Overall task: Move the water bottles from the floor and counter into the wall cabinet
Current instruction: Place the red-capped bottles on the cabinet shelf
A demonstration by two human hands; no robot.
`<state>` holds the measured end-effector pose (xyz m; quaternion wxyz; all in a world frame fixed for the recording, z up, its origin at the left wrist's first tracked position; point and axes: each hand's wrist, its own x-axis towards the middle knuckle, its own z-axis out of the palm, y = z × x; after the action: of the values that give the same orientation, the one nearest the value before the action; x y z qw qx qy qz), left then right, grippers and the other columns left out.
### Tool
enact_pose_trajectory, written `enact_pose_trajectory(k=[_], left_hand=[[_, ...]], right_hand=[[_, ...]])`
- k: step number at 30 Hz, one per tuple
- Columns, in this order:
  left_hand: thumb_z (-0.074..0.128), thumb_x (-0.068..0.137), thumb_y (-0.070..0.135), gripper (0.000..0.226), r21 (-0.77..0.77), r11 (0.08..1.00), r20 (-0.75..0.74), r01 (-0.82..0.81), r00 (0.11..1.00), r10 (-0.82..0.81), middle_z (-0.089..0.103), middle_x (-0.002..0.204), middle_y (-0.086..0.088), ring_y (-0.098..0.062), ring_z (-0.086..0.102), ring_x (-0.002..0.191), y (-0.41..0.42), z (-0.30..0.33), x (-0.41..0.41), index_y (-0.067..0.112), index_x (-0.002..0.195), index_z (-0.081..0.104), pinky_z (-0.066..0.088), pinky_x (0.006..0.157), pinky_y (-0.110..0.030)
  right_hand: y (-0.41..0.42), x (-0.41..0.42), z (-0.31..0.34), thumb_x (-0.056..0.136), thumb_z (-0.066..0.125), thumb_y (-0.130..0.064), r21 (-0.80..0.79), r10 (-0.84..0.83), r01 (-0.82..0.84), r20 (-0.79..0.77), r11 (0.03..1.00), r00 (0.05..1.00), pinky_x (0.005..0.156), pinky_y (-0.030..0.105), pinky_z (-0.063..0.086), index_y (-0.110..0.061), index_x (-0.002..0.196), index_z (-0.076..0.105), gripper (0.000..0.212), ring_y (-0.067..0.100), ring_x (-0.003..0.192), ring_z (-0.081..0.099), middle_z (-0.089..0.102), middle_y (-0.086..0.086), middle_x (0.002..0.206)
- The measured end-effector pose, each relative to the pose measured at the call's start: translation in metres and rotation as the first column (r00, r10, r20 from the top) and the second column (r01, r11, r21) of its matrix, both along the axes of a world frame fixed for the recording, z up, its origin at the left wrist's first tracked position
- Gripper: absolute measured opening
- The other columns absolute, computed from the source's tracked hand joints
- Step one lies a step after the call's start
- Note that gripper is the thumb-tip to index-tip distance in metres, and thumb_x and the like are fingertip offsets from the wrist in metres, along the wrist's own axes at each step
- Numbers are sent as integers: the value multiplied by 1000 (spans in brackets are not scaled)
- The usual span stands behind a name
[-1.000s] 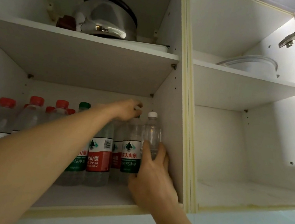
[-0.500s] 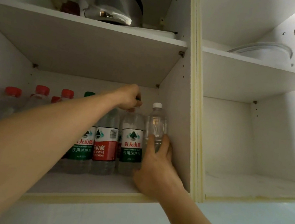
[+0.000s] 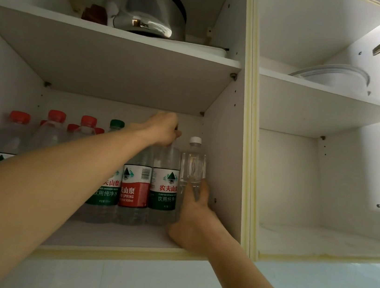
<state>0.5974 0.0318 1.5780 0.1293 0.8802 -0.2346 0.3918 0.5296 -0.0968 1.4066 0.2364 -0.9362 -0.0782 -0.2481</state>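
Wall cabinet (image 3: 206, 175), lower left compartment: upright water bottles in rows, red and green caps, filling left to right.
Rightmost slot, against the right wall: clear unlabelled bottle (image 3: 192, 166), white cap, long axis vertical. Right hand (image 3: 192, 213) at near edge, fingers curled round its lower body; nearer hand for this bottle.
Just left, touching: green-labelled bottle (image 3: 163, 184). Left hand (image 3: 161, 129) closed over its cap from above.
Upper shelf: steel kettle (image 3: 146, 7).
Right compartment, upper shelf: clear lidded container (image 3: 335, 76).
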Motion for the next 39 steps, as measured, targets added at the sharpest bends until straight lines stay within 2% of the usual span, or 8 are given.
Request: enact_pose_trajectory(k=[9, 12, 15, 19, 23, 30, 34, 39], left_hand=[[48, 105, 36, 32, 62, 994, 94, -90, 992, 84, 65, 124, -11, -27, 59, 116, 4, -11, -1, 16, 122, 65, 43, 107, -50], [47, 104, 39, 52, 116, 989, 116, -92, 990, 78, 43, 153, -12, -35, 35, 142, 8, -17, -9, 25, 153, 38, 25, 116, -53], [48, 103, 41, 55, 95, 995, 147, -25, 989, 10, 38, 157, -9, -32, 29, 146, 18, -26, -30, 26, 155, 35, 23, 118, -53], [48, 104, 35, 45, -20, 991, 217, 136, 968, -128, 48, 146, -6, -22, 43, 135, 29, -53, -77, 18, 146, 48, 38, 112, -44], [50, 105, 30, 32, -79, 969, 340, 235, 920, -195, 60, 123, 1, -12, 55, 112, 39, -101, -119, 16, 131, 60, 46, 97, -31], [53, 103, 25, 24, -218, 936, 392, 276, 903, -175, 64, 94, -4, -16, 59, 86, 33, -196, -170, 6, 105, 69, 50, 78, -32], [54, 103, 23, 39, -315, 896, 376, 313, 908, -185, 52, 68, -8, -19, 47, 65, 27, -243, -194, -4, 75, 61, 36, 62, -33], [53, 104, 21, 51, -404, 862, 155, 306, 952, -265, 40, 51, -11, -23, 38, 50, 2, -315, -219, -3, 59, 49, 31, 53, -36]], right_hand=[[0, -2, 1, 84, 73, -21, 84, 32, -32, -3, 996, 999, 115, 46, 43, -39, 158, 4, 104, 35, 142, 40, -16, -4, 165], [1, -6, -3, 87, 69, -19, 146, -5, -17, 151, 989, 989, 110, 45, 47, -30, 150, 29, 76, 30, 133, 48, 16, 1, 156], [2, -14, -6, 91, 66, -22, 206, -48, -39, 399, 978, 916, 95, 32, 53, -24, 135, 50, 47, 16, 112, 55, 44, -2, 136], [1, -32, -13, 92, 66, -18, 229, 58, -235, 589, 945, 806, 89, 25, 57, -22, 113, 65, 21, 2, 96, 58, 57, -12, 112], [-6, -45, -27, 90, 64, -17, 166, 151, -341, 662, 925, 734, 88, 27, 56, -17, 113, 67, 23, 3, 96, 57, 59, -10, 107], [-10, -79, -82, 91, 52, -18, 95, 230, -463, 769, 881, 596, 80, 23, 48, -3, 102, 66, 23, 17, 90, 57, 62, 4, 99], [-19, -106, -134, 100, 44, -25, 253, 215, -489, 667, 835, 713, 56, 37, 38, 2, 65, 51, 44, 23, 59, 46, 52, 12, 62], [-48, -148, -203, 106, 40, -33, 297, 275, -424, 434, 856, 858, 48, 37, 23, -1, 59, 31, 57, 19, 48, 27, 35, 19, 53]])
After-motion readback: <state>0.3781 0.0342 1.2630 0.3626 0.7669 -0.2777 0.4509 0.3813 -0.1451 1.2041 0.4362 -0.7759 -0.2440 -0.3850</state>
